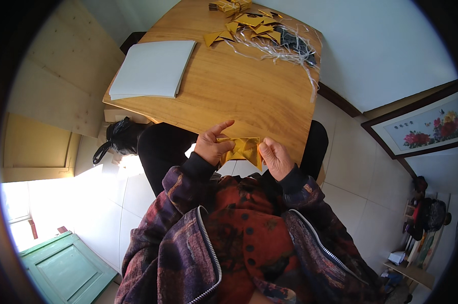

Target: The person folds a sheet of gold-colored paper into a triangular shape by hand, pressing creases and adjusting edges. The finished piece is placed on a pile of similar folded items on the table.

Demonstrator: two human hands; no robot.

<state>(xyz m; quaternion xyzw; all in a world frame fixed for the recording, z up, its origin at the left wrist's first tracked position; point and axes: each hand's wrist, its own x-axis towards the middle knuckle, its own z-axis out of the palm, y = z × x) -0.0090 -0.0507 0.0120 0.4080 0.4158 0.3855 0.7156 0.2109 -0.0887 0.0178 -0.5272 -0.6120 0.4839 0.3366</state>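
Foil piece (245, 147), gold and creased, hangs by the near edge of the table (239, 91) in the head view. Left hand (212, 144) seems to pinch one side, index finger extended; right hand (276, 159) grips the other. Uneven pulling could tear it; a slack pinch could drop it.

Dark written characters (404, 124), framed flower picture (425, 127)
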